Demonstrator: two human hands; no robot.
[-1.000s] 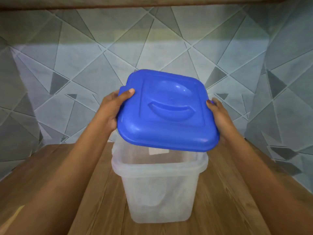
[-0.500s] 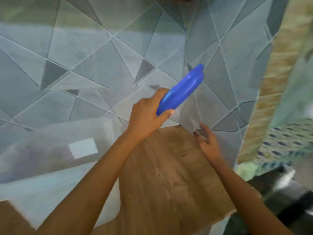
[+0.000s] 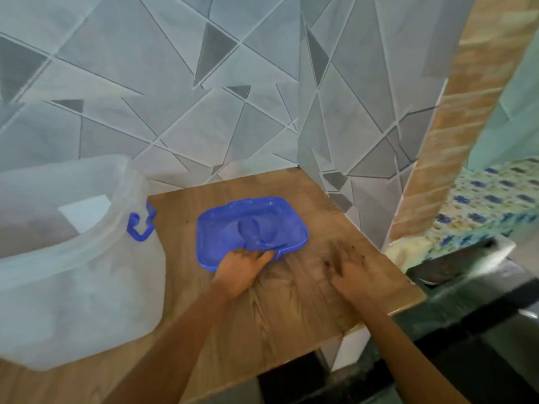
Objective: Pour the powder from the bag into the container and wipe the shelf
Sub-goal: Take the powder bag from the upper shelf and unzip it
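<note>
The blue lid point(image 3: 256, 225) lies upside down on the wooden shelf point(image 3: 291, 301), near the back corner. My left hand point(image 3: 240, 269) holds its near edge, thumb along the rim. My right hand point(image 3: 348, 268) is blurred, fingers spread, low over the bare wood to the right of the lid and holding nothing. The translucent container point(image 3: 73, 258) stands open at the left, with a blue latch point(image 3: 140, 225) on its side facing the lid. No powder bag is in view.
Grey triangle-patterned tiles point(image 3: 175, 97) close the shelf at the back and right. The shelf's right front edge drops to a dark counter point(image 3: 481, 316). A brick-patterned post point(image 3: 455, 118) rises at the right.
The lid came off the container with both hands, swung right in my left hand, and now lies flipped on the shelf. My right hand let go and moved down over the wood.
</note>
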